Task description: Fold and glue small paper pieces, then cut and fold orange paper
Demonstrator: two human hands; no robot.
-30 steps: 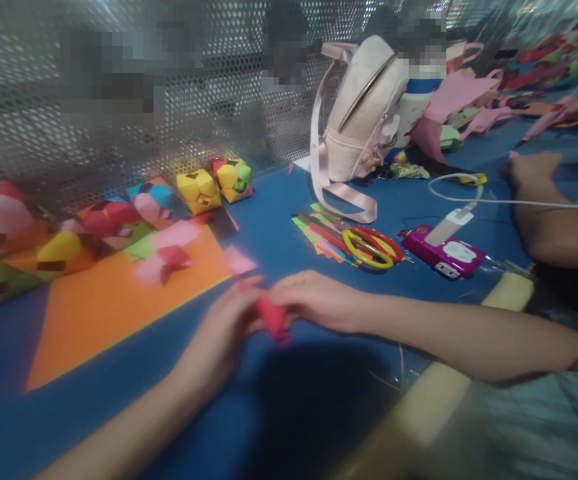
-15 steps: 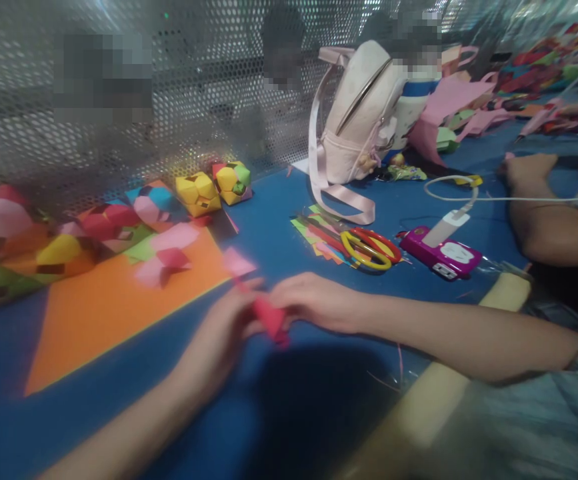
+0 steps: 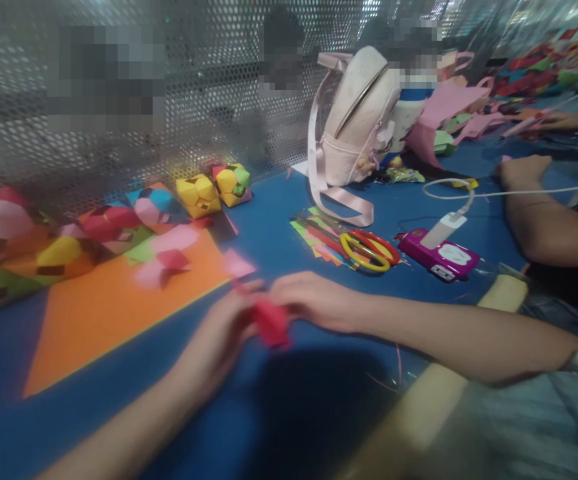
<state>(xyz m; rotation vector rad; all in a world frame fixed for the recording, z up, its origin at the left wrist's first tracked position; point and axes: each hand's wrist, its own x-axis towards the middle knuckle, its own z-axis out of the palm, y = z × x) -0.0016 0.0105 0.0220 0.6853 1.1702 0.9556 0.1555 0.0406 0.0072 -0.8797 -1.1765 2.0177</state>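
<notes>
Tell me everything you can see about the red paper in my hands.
The red paper is a small, matt, bright red piece that looks folded, though blur hides the creases and its exact shape. Your left hand and right hand hold it from either side, with the fingers covering its upper part. Its broader lower part shows between them, slanting down toward the right, in front of the blue table.

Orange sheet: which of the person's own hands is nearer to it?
Left. The left hand is just to the right of the orange sheet, by its corner; the right hand is farther right, beyond the red paper.
</notes>
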